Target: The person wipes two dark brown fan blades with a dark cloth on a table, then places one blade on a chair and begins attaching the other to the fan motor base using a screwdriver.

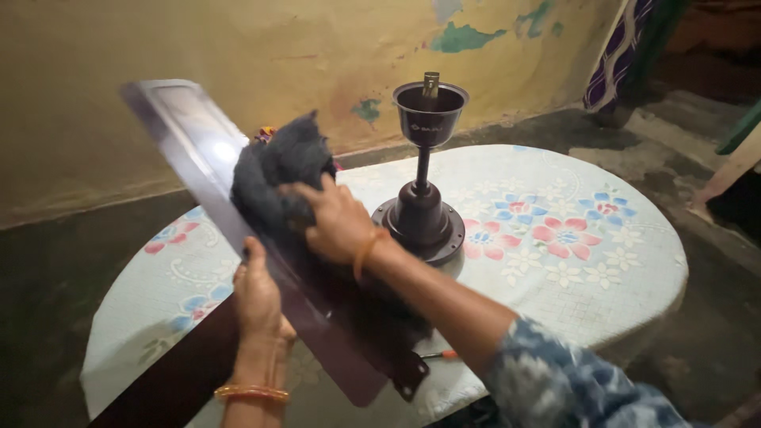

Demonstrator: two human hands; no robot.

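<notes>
Above the floral-clothed worktop [634, 261], my left hand [258, 297] grips a dark fan blade's [198, 150] edge, tilting it steady, while my right hand [337, 222] fingers clench a dark cloth [277, 170] against its face. Beside stands the fan motor [420, 214].

home room | peeling yellow wall [261, 47] | floral-clothed round table [602, 261] | bare dark floor [47, 269]

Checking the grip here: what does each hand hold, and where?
Left hand grips the long dark-brown metal fan blade by its edge, mid-length. Right hand presses a bunched dark grey cloth against it.
</notes>
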